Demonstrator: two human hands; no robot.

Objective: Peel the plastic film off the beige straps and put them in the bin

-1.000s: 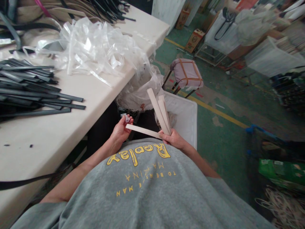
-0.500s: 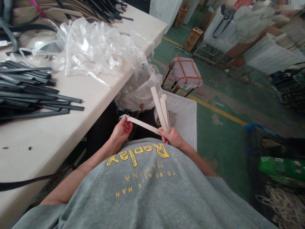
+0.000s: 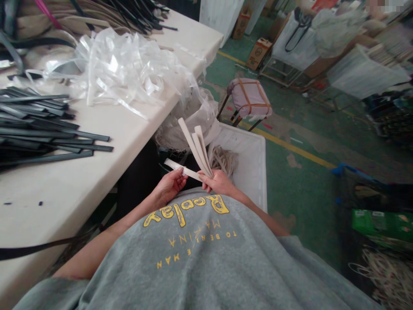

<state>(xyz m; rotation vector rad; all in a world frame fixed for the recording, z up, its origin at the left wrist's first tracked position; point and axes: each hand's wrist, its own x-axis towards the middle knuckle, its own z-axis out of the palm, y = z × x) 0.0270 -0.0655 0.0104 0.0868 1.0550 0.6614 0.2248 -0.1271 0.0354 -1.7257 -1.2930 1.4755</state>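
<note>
My right hand (image 3: 219,183) is closed around a small fan of cream-coloured flat strips (image 3: 195,144) that point up and to the left. One more cream strip (image 3: 180,169) sticks out sideways from the bundle, and my left hand (image 3: 171,186) pinches it from below with fingers and thumb. Both hands hover in front of my grey shirt, just over the near edge of a white plastic bin (image 3: 251,159).
A white table (image 3: 106,159) stands to the left, bearing a pile of black strips (image 3: 41,129) and crumpled clear plastic wrap (image 3: 122,69). A clear bag (image 3: 190,125) hangs by the table. A padded stool (image 3: 248,97) and boxes stand on the green floor beyond.
Both hands have shifted left and slightly closer together. The upright strips have tilted further left, and my left hand has slid along the sideways strip toward the bundle.
</note>
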